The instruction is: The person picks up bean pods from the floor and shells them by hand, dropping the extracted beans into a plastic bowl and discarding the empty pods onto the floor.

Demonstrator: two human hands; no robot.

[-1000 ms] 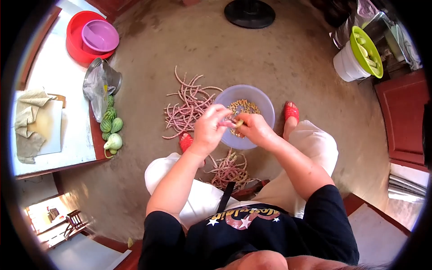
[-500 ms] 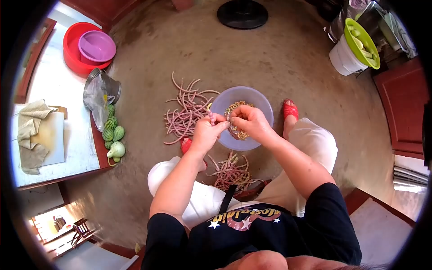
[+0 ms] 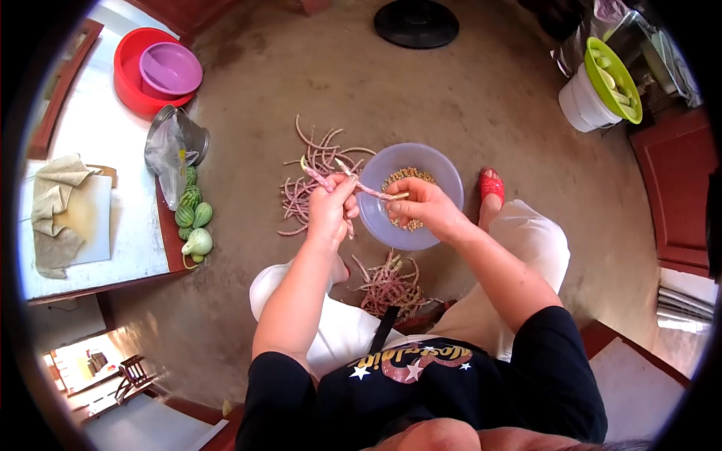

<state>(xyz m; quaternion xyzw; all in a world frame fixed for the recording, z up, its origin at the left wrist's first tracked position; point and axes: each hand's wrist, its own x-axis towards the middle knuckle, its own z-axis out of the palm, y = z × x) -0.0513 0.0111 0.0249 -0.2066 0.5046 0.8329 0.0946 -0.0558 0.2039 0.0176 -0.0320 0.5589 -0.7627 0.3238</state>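
Note:
Purple-streaked long bean pods fill my left hand [image 3: 332, 207], closed over the left side of the basin; one curved tip sticks up above the fist. Another bean pod [image 3: 372, 193] stretches from this hand across to my right hand [image 3: 427, 207]. My right fingers pinch that pod near its pale, opened-looking end. Below them sits a pale violet basin [image 3: 413, 240] with shelled beans [image 3: 410, 175] spread over its bottom. Left of the basin lies a loose pile of whole bean pods [image 3: 320, 156]. Between my legs is a second heap of limp-looking pods [image 3: 389, 289].
To the left, a white-topped counter [image 3: 143, 255] carries a cutting board [image 3: 94, 225] and cloth [image 3: 53, 218]. Small striped melons [image 3: 201, 215] line its edge beside a metal pot [image 3: 197, 143]. A white bucket [image 3: 587, 101] under a green basin [image 3: 637, 105] stands far right. A round black base [image 3: 416, 26] is ahead.
My hands have moved apart, and a bean pod now spans the gap between them. My left hand has turned, with pods showing above and below it. The whole view has shifted slightly.

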